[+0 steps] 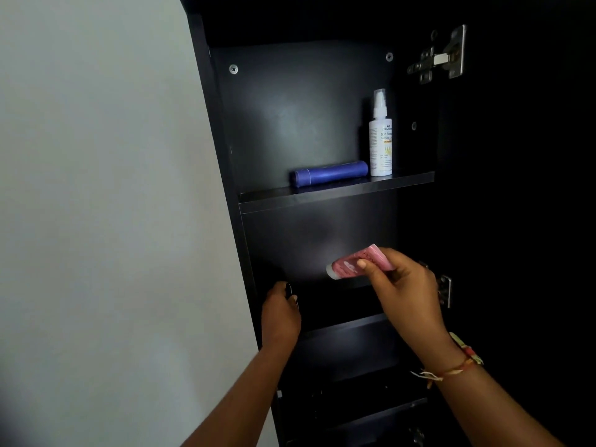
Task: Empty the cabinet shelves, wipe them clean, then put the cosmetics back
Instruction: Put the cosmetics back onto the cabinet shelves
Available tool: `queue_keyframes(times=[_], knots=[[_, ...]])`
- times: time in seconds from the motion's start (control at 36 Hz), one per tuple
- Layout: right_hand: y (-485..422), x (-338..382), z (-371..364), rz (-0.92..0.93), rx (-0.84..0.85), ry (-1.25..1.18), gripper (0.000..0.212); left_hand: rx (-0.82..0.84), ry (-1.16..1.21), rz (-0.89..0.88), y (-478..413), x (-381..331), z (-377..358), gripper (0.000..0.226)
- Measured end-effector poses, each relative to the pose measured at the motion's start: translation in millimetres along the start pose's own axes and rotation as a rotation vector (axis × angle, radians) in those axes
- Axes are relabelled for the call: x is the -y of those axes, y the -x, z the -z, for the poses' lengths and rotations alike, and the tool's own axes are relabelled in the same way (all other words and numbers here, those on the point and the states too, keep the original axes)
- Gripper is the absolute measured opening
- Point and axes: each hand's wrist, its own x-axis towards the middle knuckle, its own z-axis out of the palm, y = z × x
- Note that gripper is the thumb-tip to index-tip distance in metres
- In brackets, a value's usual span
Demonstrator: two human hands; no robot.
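Observation:
A tall black cabinet (225,150) stands open before me. On its upper shelf (322,196) a blue tube (330,173) lies on its side, and a white sunscreen spray bottle (380,140) stands upright at the right. My right hand (406,291) holds a pink tube (358,261) tilted in front of the second shelf space. My left hand (280,314) is closed on a small dark object (289,290) at the left edge of the cabinet, level with the lower shelf; what that object is cannot be made out.
A pale grey wall (96,188) fills the left side. The open cabinet door (516,188) hangs at the right on metal hinges (442,58). Lower shelves (348,324) are dark and hard to see into.

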Motion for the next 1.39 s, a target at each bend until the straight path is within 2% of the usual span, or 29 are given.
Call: queue_keyframes(times=[0.22,0.33,0.42,0.53,0.58,0.67,0.75,0.83,0.94,1.17,1.28,1.39], knots=[[-2.3,-13.7,0.0,-0.047,0.013,-0.019,0.013,-0.029,0.019,-0.003,1.3,5.3,-4.6,0.031],[-2.2,-27.1,-1.2,-0.057,0.018,0.003,0.016,-0.090,0.028,-0.031,6.8,6.0,-7.0,0.044],[-1.1,-44.8,-3.4,-0.037,0.034,0.069,0.016,-0.155,0.002,-0.132,19.4,2.2,-8.0,0.051],[1.9,-69.9,-7.5,0.058,0.057,0.233,0.018,-0.213,-0.137,-0.414,36.8,-3.6,-15.1,0.048],[4.0,-78.1,-10.7,0.168,0.101,0.332,0.020,-0.150,-0.153,-0.531,40.7,-6.5,-21.0,0.044],[6.6,-89.0,-17.8,0.307,0.218,0.598,0.029,0.047,-0.120,-0.580,41.9,-10.0,-28.0,0.037],[9.5,-99.5,-23.7,0.254,0.340,0.854,0.036,0.170,-0.089,-0.557,39.9,-11.9,-34.0,0.031],[11.3,-107.3,-29.8,0.214,0.421,0.949,0.031,0.213,-0.089,-0.511,36.7,-12.4,-38.1,0.028],[5.9,-120.0,-37.9,0.176,0.500,0.935,0.027,0.195,-0.114,-0.448,34.3,-10.3,-40.2,0.026],[-6.2,-128.6,-40.6,-0.033,0.600,0.609,0.023,0.124,-0.183,-0.386,35.4,-7.1,-38.4,0.024],[-7.8,-131.3,-42.8,-0.045,0.669,0.543,0.027,0.119,-0.183,-0.407,35.7,-6.1,-36.3,0.021],[-6.3,-130.1,-40.8,-0.018,0.661,0.518,0.028,0.095,-0.175,-0.414,38.1,-3.8,-35.5,0.020]])
